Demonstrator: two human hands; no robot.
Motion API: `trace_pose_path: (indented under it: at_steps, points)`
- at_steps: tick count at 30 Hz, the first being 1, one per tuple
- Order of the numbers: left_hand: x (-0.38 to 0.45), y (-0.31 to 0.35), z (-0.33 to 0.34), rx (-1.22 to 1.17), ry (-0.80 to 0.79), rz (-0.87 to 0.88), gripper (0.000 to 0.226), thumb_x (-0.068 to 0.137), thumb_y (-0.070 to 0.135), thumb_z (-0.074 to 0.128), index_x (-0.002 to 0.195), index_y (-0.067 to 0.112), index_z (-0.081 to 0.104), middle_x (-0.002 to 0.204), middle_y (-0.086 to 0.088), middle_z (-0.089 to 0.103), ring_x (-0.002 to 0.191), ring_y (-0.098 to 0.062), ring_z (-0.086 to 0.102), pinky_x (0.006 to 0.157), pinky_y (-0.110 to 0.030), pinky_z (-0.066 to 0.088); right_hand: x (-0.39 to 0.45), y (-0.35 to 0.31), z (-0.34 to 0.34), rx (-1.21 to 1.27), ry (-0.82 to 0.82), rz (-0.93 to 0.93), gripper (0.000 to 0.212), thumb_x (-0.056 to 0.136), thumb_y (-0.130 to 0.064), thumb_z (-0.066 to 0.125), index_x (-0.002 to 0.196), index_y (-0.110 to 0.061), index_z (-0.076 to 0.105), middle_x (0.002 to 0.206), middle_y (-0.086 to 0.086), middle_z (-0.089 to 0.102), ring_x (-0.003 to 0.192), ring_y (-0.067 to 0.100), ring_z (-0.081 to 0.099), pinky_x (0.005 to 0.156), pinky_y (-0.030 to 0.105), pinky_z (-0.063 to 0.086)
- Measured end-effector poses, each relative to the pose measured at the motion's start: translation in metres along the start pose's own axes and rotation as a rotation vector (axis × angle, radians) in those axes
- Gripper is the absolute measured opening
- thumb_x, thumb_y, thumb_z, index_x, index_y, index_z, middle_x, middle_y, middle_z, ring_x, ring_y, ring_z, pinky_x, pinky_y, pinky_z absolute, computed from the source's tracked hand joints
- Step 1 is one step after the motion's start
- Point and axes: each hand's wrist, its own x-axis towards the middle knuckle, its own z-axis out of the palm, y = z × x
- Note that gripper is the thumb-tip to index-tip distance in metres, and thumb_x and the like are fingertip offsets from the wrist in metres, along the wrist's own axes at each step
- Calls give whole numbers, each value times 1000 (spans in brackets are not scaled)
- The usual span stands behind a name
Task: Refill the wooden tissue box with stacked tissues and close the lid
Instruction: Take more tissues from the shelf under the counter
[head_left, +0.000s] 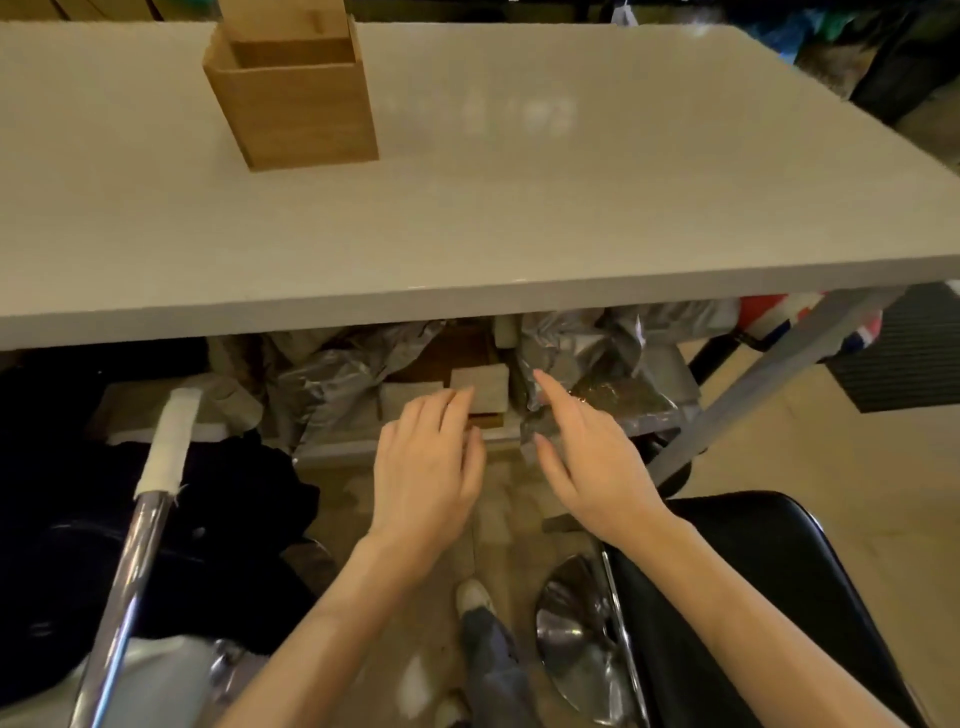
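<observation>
Left hand (426, 462): below the table's near edge, palm down, fingers loosely curled, tips at a pale stack; whether it grips anything I cannot tell.
Right hand (587, 457): just beside the left, spread open, holding nothing, fingers at the crinkled plastic (587, 338).
Room: bare floor between a black chair (753, 582) on the right and a chrome bar (130, 561) on the left.
Table (519, 208): near edge crosses the whole view; top bare except for the box.
Box (296, 98): far left of the table, upright, long axis vertical, mouth up, lid raised at the back, inside dim.
Tissues (480, 387): pale stacks among the plastic under the table.
</observation>
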Motion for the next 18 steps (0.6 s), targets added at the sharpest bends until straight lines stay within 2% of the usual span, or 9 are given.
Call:
trace_pose_path:
  at_steps: [3,5,7,10,13,16,18]
  points:
    - [7,-10,14,-14,-186,-109,41,91,28,43,129,14,48,129,-6,56,119,-24,50,93,-38,41,9,10,12,55,-221,111,62,93,-32,43,146,-22,12,142,6,44,120,22,50,98,40,43]
    - [14,-18,23,-40,-250,-158,38,91,27,43,126,15,50,125,-7,58,113,-25,54,89,-37,43,20,19,24,79,-331,168,61,93,-33,44,145,-21,15,138,9,46,118,24,52,97,42,44]
    - [21,-26,31,-59,-293,-200,32,91,27,43,119,16,54,111,-8,64,99,-27,60,80,-36,47,35,30,37,109,-401,198,58,92,-31,46,142,-19,20,129,13,53,111,25,55,94,42,46]
    - [37,-43,51,-53,-390,-255,26,91,27,43,112,19,56,95,-7,66,86,-26,62,74,-37,52,62,46,55,267,-460,290,57,92,-25,48,142,-14,23,114,11,61,97,20,58,86,34,47]
    - [59,-64,79,-35,-454,-275,24,92,27,44,109,18,58,96,-7,65,86,-24,62,73,-36,52,95,67,81,419,-494,412,55,91,-25,51,140,-13,29,121,9,57,98,16,55,77,24,42]
    - [81,-86,113,6,-434,-290,25,92,27,42,109,17,57,102,-9,65,91,-24,61,78,-37,51,127,94,115,420,-467,466,53,88,-28,55,136,-15,36,132,11,52,112,24,55,88,29,45]
    - [96,-103,137,12,-427,-309,28,92,27,41,114,16,55,110,-9,61,100,-25,58,81,-35,48,147,111,136,401,-447,486,51,87,-27,56,134,-17,38,133,12,51,114,26,54,91,30,45]
